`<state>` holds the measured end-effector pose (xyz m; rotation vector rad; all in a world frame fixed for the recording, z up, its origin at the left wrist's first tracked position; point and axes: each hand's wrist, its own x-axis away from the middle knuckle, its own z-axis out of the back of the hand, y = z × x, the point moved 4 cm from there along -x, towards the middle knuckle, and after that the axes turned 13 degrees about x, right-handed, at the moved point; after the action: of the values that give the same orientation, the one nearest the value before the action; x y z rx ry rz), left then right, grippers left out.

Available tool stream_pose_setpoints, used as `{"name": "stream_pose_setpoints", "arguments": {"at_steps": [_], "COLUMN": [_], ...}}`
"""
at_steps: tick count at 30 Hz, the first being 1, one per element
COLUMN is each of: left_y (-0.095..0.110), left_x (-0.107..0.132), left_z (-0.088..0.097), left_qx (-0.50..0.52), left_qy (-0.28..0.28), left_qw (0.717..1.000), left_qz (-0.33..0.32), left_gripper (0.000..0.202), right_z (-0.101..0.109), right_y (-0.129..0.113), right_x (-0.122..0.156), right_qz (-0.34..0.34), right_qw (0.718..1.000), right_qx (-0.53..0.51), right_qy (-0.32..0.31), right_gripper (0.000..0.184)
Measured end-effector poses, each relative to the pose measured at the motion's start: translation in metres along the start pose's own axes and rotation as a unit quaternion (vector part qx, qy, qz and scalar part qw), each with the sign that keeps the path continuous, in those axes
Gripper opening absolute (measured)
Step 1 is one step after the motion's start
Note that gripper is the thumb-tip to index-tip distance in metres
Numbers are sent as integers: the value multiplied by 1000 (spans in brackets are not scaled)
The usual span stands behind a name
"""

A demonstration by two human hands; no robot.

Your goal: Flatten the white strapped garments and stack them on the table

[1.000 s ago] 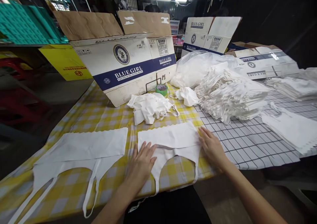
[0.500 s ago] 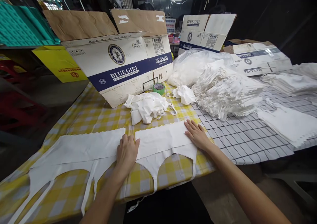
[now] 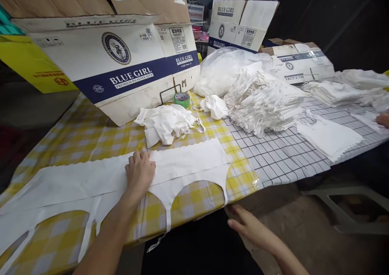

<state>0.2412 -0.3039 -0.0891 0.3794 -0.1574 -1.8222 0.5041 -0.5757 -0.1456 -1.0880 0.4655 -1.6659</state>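
2 white strappy tops lie flat along the near edge of a tabletop (image 3: 241, 178), scalloped hems away from the wearer, straps toward them. The left top (image 3: 69, 182) reaches toward the near left corner; the right top (image 3: 191, 159) lies by the middle of that edge, 1 strap hanging over it.

The person's left hand (image 3: 140, 171) rests where the 2 tops meet, fingers bent down onto the fabric; whether they pinch it cannot be told. The right hand (image 3: 253, 228) is just below the near edge, near the right top's other strap, thumb spread from the fingers, nothing seen between them.

Behind the tops sit a crumpled white fabric pile (image 3: 167, 123) and a roll of green tape (image 3: 181, 99). Toward the far edge stands an open Blue Girl beer carton (image 3: 130, 70). To its right are a clear plastic bag (image 3: 225, 66) and a tall heap of white garments (image 3: 267, 103). A co-worker's hand (image 3: 383, 120) shows at far right, beyond a flat garment stack (image 3: 330, 135).
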Motion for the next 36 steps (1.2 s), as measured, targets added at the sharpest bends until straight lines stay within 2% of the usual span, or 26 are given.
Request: {"name": "stream_pose_setpoints", "arguments": {"at_steps": [1, 3, 7, 10, 13, 15, 17, 20, 24, 27, 29, 32, 36], "left_y": [14, 49, 121, 151, 156, 154, 152, 152, 153, 154, 154, 155, 156], "left_x": [3, 10, 35, 50, 57, 57, 57, 57, 57, 58, 60, 66, 72], "left_z": [-3, -16, -50, -68, -75, -76, -76, -76, -77, -77, -77, -75, -73], "left_qx": [3, 22, 71, 96, 109, 115, 118, 120, 118, 117, 118, 122, 126], "left_qy": [7, -13, -97, -156, -173, -169, -167, -166, -163, -165, -170, -169, -161], "left_qw": [1000, 994, 954, 923, 917, 918, 919, 921, 922, 922, 920, 916, 913], "left_qz": [-29, -108, -276, -338, -341, -340, -336, -333, -331, -331, -334, -343, -352], "left_gripper": [32, 43, 58, 58, 55, 55, 55, 55, 54, 53, 51, 46, 47], "right_z": [-7, -21, -43, -47, -40, -26, -7, 21, 38, 38, 38, 41, 55], "right_y": [5, 7, -5, 1, 20, 33, 43, 47, 39, 34, 30, 24, 21], "right_x": [-5, -16, -21, -6, 19, 38, 58, 87, 113, 123, 124, 120, 118], "right_qz": [-15, -27, -19, -20, -39, -55, -76, -96, -72, -70, -69, -56, -35], "right_qw": [998, 986, 955, 933, 918, 923, 935, 944, 941, 915, 905, 908, 910], "right_qx": [-43, -144, -288, -354, -392, -377, -335, -273, -299, -371, -388, -368, -334], "right_qy": [46, 83, 73, 66, 48, 53, 90, 155, 142, 144, 159, 193, 242], "right_gripper": [45, 45, 38, 38, 40, 38, 38, 47, 26, 20, 23, 32, 33]}}
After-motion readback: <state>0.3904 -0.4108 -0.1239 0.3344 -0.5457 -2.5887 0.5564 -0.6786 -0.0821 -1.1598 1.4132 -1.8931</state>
